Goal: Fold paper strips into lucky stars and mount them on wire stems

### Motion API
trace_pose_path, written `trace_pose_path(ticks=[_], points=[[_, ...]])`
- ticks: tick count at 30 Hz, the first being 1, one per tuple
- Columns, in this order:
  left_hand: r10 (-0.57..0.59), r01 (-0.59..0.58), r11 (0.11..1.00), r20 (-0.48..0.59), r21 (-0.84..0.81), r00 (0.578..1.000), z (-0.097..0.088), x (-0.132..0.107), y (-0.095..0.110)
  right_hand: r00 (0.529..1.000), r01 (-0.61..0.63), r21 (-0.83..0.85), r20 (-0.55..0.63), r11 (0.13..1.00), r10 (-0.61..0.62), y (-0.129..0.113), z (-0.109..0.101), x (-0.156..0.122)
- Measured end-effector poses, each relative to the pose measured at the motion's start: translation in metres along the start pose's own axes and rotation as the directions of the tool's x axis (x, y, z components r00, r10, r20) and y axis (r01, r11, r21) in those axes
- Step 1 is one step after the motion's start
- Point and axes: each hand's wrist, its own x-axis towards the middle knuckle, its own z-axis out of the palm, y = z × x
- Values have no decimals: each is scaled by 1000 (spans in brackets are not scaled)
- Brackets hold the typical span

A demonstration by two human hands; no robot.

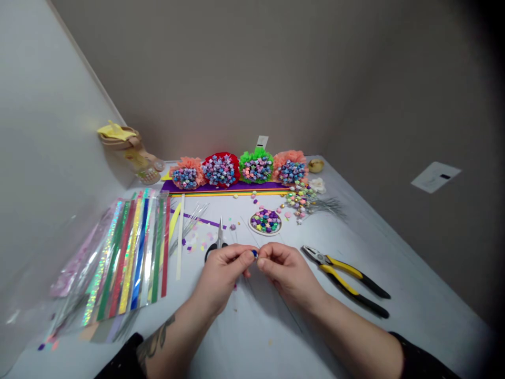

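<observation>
Both hands meet over the grey table, fingertips pinched together around a tiny blue paper star point(254, 253). My left hand point(224, 273) has thumb and forefinger closed on the star from the left. My right hand point(286, 273) pinches in from the right; a thin wire seems to run down from its fingers, but it is hard to make out. Small scissors point(218, 243) lie just beyond my left hand, partly hidden by it. A small round dish point(265, 221) of coloured paper stars sits a little farther back.
Yellow-handled pliers point(347, 276) lie right of my right hand. Packets of shiny coloured paper strips point(130, 252) spread out at the left. Several star bouquets point(240, 168) line the back wall, with loose stars and wire stems point(315, 202) beside them. Paper scraps dot the table.
</observation>
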Motion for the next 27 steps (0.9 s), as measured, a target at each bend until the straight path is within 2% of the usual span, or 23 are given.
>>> trace_pose_path(ticks=[4, 7, 11, 19, 22, 25, 27], points=[[-18, 18, 999, -3, -47, 1000, 0, -1, 0, 1000, -14, 14, -5, 1000, 14, -1, 1, 0], [-32, 30, 993, -8, -115, 999, 1, -2, 1, 1000, 20, -5, 6, 1000, -20, -2, 2, 1], [-35, 33, 983, -8, -180, 999, 4, -3, 4, 997, 73, -76, -5, 994, -73, -5, 4, 2], [-52, 53, 976, 13, -211, 999, 4, -3, 5, 994, 94, -237, -28, 967, -103, -12, 3, 0], [-32, 39, 983, 38, -181, 999, 3, -4, 6, 997, 72, -139, 10, 988, -72, -11, 2, 0], [8, 1, 991, 65, -136, 998, 3, -4, 7, 997, 17, 19, 73, 1000, -18, -11, 2, 0], [21, -13, 994, 73, -113, 997, 3, -5, 7, 996, -31, 67, 88, 997, 25, -10, 1, 0]])
